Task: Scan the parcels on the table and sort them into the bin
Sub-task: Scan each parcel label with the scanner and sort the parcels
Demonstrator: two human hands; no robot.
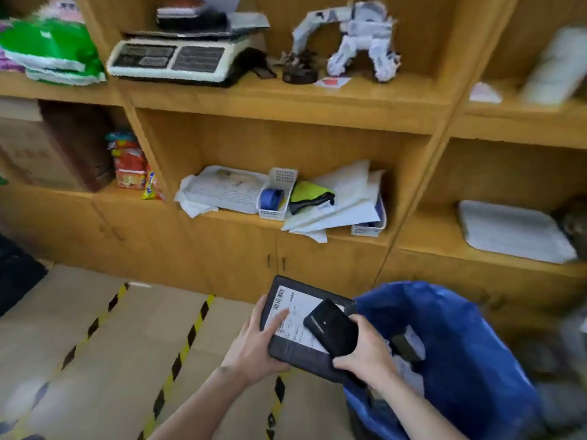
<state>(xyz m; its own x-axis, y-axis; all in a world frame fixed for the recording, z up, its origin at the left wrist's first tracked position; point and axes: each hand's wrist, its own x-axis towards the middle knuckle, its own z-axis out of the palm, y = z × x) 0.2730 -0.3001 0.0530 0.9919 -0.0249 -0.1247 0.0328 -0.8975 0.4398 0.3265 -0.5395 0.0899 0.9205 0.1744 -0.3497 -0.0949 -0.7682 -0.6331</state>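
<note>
Left hand (254, 347) grips parcel (305, 355), right hand (365, 350) holds scanner (332, 328) over its label (298, 325). Keep label flat, aim scanner at barcode (280, 296), top-left corner; blue bin (460, 344) just beside.

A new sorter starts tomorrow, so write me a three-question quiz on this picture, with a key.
1. True or false: the right hand holds nothing.
2. Where does the blue bin stand relative to the held parcel? A) on its left B) on its right C) on a shelf
3. Fill in: the forefinger lying on the parcel's white label belongs to the ____ hand.

Key
1. False: it grips the black scanner over the label.
2. B.
3. Left: the left hand holds the parcel.
</note>
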